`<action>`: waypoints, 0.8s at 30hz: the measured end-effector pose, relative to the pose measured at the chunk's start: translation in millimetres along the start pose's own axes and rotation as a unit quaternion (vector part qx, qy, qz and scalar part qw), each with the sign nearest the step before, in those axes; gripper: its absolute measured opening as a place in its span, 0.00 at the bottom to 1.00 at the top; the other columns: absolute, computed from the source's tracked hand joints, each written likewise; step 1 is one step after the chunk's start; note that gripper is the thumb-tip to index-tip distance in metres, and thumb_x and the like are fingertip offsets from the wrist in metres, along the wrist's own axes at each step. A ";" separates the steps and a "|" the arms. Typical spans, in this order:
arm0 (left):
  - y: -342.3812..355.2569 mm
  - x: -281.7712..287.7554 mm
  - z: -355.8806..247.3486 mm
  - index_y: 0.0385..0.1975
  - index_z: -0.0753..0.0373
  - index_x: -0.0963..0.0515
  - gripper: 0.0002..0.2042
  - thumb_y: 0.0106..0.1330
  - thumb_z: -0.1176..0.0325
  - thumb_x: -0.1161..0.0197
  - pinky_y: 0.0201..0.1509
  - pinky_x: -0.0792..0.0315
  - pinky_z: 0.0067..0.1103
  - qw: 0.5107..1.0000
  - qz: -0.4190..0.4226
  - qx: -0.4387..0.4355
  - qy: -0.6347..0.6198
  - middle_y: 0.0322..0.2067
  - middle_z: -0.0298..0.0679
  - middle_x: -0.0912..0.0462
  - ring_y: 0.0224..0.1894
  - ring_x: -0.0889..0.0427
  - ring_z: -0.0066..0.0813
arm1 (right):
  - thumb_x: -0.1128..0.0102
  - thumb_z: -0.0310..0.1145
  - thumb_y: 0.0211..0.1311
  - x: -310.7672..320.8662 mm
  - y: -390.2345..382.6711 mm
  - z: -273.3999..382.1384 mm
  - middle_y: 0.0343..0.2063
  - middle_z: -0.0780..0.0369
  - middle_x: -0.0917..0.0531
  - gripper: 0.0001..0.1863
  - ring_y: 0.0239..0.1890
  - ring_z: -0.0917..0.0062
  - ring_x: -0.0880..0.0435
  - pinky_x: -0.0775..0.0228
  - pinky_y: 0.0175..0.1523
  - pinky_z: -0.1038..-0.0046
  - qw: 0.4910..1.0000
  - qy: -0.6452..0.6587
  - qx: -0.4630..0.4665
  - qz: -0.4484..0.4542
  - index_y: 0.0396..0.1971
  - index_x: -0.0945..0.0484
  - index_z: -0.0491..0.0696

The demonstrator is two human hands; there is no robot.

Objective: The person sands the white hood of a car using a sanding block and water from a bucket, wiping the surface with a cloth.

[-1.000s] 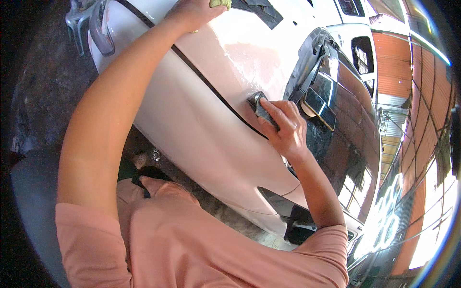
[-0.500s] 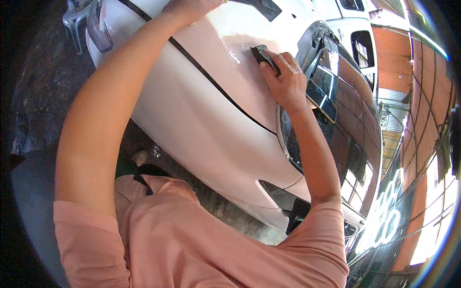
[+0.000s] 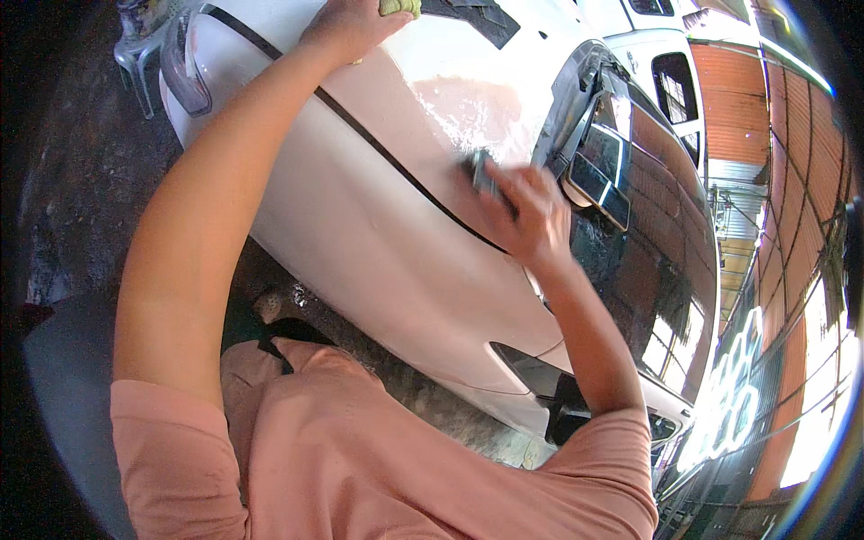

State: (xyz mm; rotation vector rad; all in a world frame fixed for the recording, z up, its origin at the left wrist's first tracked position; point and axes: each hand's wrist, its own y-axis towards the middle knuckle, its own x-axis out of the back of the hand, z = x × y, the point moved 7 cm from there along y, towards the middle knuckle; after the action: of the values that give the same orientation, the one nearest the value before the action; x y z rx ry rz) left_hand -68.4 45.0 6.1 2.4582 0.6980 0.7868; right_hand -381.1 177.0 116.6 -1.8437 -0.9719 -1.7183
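While left hand (image 3: 346, 31) grips sponge (image 3: 401, 7) and right hand (image 3: 533, 214) block (image 3: 483, 174), unobstructed hood (image 3: 387, 94) separates them beside its edge (image 3: 406, 169).

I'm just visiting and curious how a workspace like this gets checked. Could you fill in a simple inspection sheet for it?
Surface: white car hood, wet, with glossy patches.
Job's things: dark block at the hood, blurred; yellow-green pad, partly cut off by the picture's upper edge.
Clutter: dark sheet on the hood; phone-like slab at the windshield.
Grippers: none, bare hands; right hand grips the block, left hand holds the pad.
Cables: nothing seen on the hood; elsewhere, cannot tell.
Surroundings: another white vehicle beyond, orange wall and glowing lights to the right, dark floor to the left.
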 end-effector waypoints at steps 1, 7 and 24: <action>-0.7 -0.7 -2.5 0.60 0.62 0.26 0.29 0.62 0.55 0.26 0.71 0.32 0.42 1.000 -0.010 -0.009 0.003 0.59 0.53 0.24 0.66 0.29 0.56 | 0.25 0.37 0.61 11.6 -6.9 12.9 0.42 0.61 0.15 0.22 0.47 0.62 0.14 0.19 0.48 0.59 0.999 0.028 -0.012 0.014 0.56 0.13 0.59; -3.3 -6.7 -14.5 0.59 0.63 0.26 0.28 0.63 0.56 0.27 0.71 0.32 0.42 0.999 -0.023 -0.023 -0.009 0.59 0.53 0.24 0.66 0.29 0.56 | 0.36 0.50 0.72 -6.0 55.6 -47.6 0.43 0.58 0.15 0.18 0.48 0.58 0.15 0.20 0.47 0.55 0.991 -0.046 -0.124 -0.015 0.52 0.13 0.55; -4.6 2.5 -15.0 0.56 0.62 0.25 0.26 0.63 0.57 0.27 0.69 0.31 0.41 1.000 -0.019 -0.002 -0.014 0.56 0.52 0.24 0.64 0.28 0.55 | 0.26 0.40 0.63 9.8 -8.9 1.2 0.40 0.59 0.16 0.22 0.46 0.61 0.14 0.18 0.47 0.59 1.000 0.005 -0.012 0.013 0.57 0.13 0.56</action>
State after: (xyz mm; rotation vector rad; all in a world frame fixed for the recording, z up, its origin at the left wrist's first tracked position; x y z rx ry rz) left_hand -77.6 54.0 15.5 2.4399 0.7294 0.7361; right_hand -387.0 185.6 124.8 -1.8540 -0.9233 -1.7298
